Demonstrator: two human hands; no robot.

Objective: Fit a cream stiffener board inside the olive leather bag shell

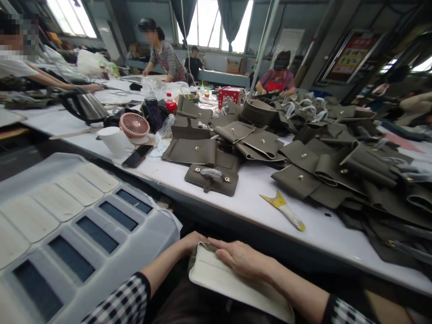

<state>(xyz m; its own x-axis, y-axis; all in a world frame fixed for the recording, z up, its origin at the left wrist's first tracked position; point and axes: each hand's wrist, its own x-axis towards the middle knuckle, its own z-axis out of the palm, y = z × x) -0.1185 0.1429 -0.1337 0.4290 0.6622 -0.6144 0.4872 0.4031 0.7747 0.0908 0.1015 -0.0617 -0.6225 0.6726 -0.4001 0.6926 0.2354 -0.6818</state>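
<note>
Cream piece [232, 281]: smooth, elongated, rounded corners; held low, before the white tabletop [243, 204].
Left hand [195, 240]: at its far left corner, fingers largely hidden; grip state cannot be told.
Right hand [245, 257]: angled inward, thumb on the pale face; grip clamped on the upper edge.
Bag pieces [194, 150]: olive-grey, leather-like, metal clasps, heaped.

A long white-topped table [249, 198] carries a black smartphone [137, 155]. Relative to that phone, a round pink fan [134, 124] stands just behind, a white cylindrical roll [114, 140] just left, and dark olive leather-like bag pieces [199, 150] and a yellow-and-white forked tool [284, 209] lie to the right.
</note>
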